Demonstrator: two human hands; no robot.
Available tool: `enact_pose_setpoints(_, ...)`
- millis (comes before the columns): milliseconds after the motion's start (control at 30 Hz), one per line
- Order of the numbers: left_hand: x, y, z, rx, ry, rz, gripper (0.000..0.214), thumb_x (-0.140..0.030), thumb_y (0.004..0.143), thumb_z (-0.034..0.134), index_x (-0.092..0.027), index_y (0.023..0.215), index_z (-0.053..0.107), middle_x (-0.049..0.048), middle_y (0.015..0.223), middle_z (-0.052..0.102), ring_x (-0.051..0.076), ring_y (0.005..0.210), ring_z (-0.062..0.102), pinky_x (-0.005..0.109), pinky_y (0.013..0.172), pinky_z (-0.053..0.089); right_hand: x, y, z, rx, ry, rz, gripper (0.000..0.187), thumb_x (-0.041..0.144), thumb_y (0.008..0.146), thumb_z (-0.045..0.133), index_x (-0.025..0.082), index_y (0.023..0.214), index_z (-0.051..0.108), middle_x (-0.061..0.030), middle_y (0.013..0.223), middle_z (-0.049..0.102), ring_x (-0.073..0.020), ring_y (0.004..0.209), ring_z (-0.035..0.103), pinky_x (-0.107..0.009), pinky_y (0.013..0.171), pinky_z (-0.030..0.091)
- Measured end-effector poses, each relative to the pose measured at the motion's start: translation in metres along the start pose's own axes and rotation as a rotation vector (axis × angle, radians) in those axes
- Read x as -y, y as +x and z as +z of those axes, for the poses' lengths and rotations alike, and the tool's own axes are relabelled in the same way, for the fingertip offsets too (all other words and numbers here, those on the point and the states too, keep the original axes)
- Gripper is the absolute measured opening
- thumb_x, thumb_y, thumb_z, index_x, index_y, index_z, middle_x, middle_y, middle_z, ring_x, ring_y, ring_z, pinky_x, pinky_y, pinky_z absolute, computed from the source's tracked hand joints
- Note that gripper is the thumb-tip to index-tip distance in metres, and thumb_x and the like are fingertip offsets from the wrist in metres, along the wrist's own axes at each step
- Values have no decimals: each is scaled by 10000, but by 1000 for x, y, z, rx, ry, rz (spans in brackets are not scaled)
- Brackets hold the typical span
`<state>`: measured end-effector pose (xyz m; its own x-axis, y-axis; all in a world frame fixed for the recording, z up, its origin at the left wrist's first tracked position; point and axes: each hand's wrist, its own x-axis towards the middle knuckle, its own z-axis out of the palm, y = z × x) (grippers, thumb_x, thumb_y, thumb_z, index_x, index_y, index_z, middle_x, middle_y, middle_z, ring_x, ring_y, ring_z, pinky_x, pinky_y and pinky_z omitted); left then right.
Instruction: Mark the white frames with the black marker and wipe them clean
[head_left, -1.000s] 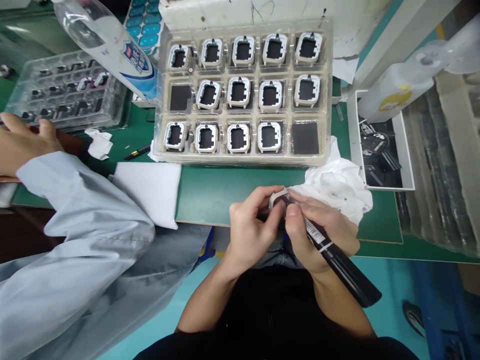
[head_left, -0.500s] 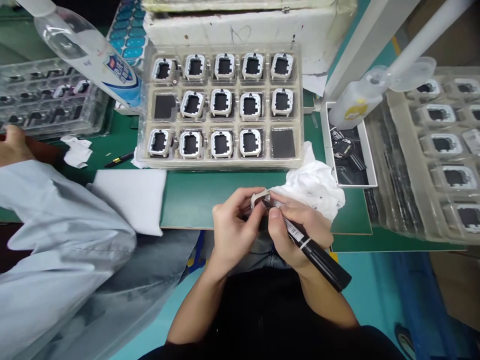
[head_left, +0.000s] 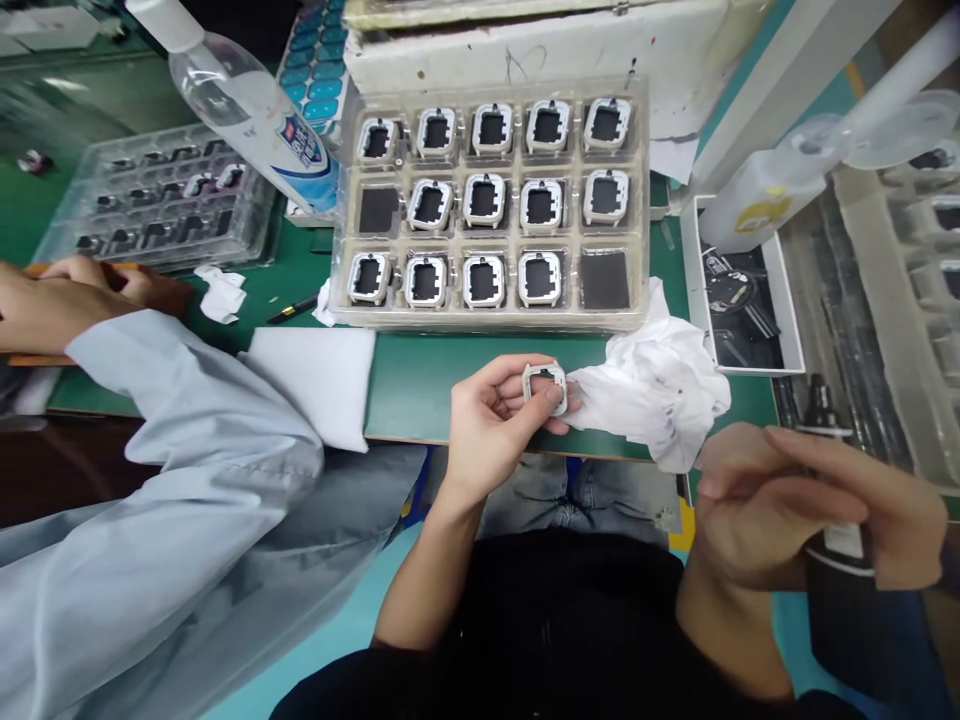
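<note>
My left hand [head_left: 484,430] pinches a light-coloured watch case [head_left: 532,374], a rounded square frame with an open middle, over the bench's front edge. Its thumb lies across the frame. Off to the right, my right hand [head_left: 780,505] is wrapped round a thick black marker [head_left: 847,620], tip pointing up; both are smeared by motion. In front of my hands stands a clear plastic tray [head_left: 487,319] with similar watch cases in its pockets. Two pockets hold only dark foam. A crumpled white cloth [head_left: 660,385] lies just right of my left hand.
A co-worker's sleeve [head_left: 202,400] and hand [head_left: 52,305] are at the left. Nearby are a folded white cloth [head_left: 315,375], a spray bottle [head_left: 247,125] and another tray [head_left: 165,250]. On the right are a white box [head_left: 784,310], a dispenser bottle [head_left: 761,200] and stacked trays [head_left: 885,290].
My right hand has moved away to the right with the marker, leaving the watch case. My left hand still holds the case, now turned face up. The view has shifted left.
</note>
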<state>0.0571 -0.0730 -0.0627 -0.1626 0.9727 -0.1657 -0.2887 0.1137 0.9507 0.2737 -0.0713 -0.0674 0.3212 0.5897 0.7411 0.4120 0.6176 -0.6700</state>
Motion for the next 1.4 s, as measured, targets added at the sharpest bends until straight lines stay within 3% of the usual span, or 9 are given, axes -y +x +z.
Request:
enact_pose_setpoints(67, -1, 0, -1, 11, -28, 3, 401, -413, 876, 1011, -168, 1128, 816, 75, 906, 894, 291, 835, 914, 272, 577, 716, 1, 15, 8, -39, -135, -48, 209, 497, 1052, 814, 305, 1058, 897, 26, 522, 553, -183, 378, 568, -356, 376, 399)
enact_pose_setpoints(167, -1, 0, 0, 25, -67, 21, 345, -347, 902, 995, -169, 1137, 815, 72, 926, 903, 289, 857, 919, 260, 571, 711, -4, 39, 14, 41, -310, -65, 127, 331, 1005, 871, 290, 1123, 894, 7, 664, 727, -219, 578, 738, -387, 610, 582)
enact_pose_setpoints(333, 1, 0, 1, 35, -67, 47, 329, -348, 916, 987, -174, 1138, 817, 58, 910, 892, 277, 870, 918, 257, 594, 715, -34, 71, 17, 326, -370, -86, 245, 199, 955, 884, 297, 1177, 848, -50, 1044, 871, -288, 911, 850, -408, 818, 666)
enact_pose_setpoints(600, 6, -5, 1, 53, -28, 86, 287, -361, 961, 950, -206, 1171, 831, 67, 964, 896, 261, 946, 905, 292, 699, 745, -55, 82, 38, 602, -415, -93, 181, 180, 970, 801, 295, 1109, 784, -23, 1020, 784, -221, 893, 737, -347, 761, 586)
enact_pose_setpoints(767, 8, -5, 0, 76, -46, 115, 227, -293, 992, 924, -209, 1189, 848, 67, 996, 904, 219, 942, 884, 279, 742, 752, -52, 74, 32, 592, -377, -128, 178, 165, 955, 753, 297, 1074, 741, -1, 960, 757, -245, 840, 710, -368, 755, 556)
enact_pose_setpoints(967, 8, -8, -1, 55, 26, 122, 242, -323, 1013, 914, -193, 1208, 854, 77, 1022, 909, 235, 954, 896, 292, 773, 762, -55, 71, 20, 281, -237, -163, 269, 203, 945, 750, 282, 1199, 709, -37, 1081, 783, -254, 907, 783, -426, 830, 639)
enact_pose_setpoints(1067, 9, -9, -2, 67, 36, 135, 223, -307, 1031, 897, -191, 1216, 853, 80, 1031, 910, 251, 1007, 904, 293, 793, 766, -56, 79, 15, 233, -139, -241, 294, 176, 912, 756, 287, 1169, 665, -28, 1026, 759, -255, 933, 796, -414, 813, 657)
enact_pose_setpoints(1233, 12, -9, -4, 57, 64, 140, 226, -315, 1026, 904, -181, 1203, 861, 72, 1026, 908, 243, 966, 906, 282, 785, 768, -43, 89, 12, 193, -49, 48, 230, 278, 978, 773, 296, 1066, 561, 53, 835, 666, -213, 710, 741, -390, 731, 635)
enact_pose_setpoints(1400, 15, -8, -4, 77, 54, 147, 206, -318, 1043, 888, -200, 1210, 867, 59, 1038, 910, 222, 927, 892, 284, 798, 767, -26, 97, 22, 332, -596, 269, 390, 530, 933, 869, 296, 994, 563, 2, 803, 727, -264, 732, 688, -394, 750, 487)
